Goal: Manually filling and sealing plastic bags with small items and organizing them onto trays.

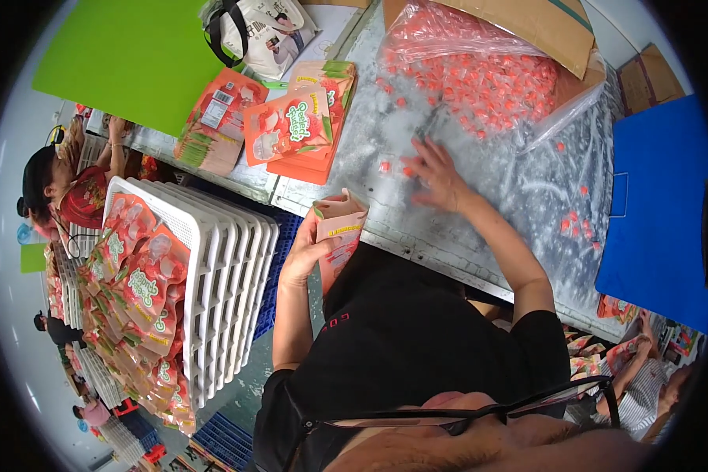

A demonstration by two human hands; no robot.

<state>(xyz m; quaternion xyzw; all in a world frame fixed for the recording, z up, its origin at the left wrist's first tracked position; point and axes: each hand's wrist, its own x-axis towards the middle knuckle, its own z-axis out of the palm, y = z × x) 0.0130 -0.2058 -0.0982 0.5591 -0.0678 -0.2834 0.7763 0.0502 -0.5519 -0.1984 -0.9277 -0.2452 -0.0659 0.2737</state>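
Our left hand (pixel 296 256) clamped on pouch (pixel 341 236), nearer us than sweets heap (pixel 488 90) and to its left. Our right hand (pixel 442 179) well apart from left, fingers spread, just short of heap, beside loose sweet (pixel 385 167); whether it touches table (pixel 405 216), we cannot tell. Flat pouches (pixel 287 130) left of heap. Stacked white crates (pixel 232 263) farther left of heap, nearer us. Blue board (pixel 657 212) right of heap.

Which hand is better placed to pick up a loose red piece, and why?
Probably the right hand: it is spread over the table near loose red pieces and looks empty, while the left hand holds a pouch.
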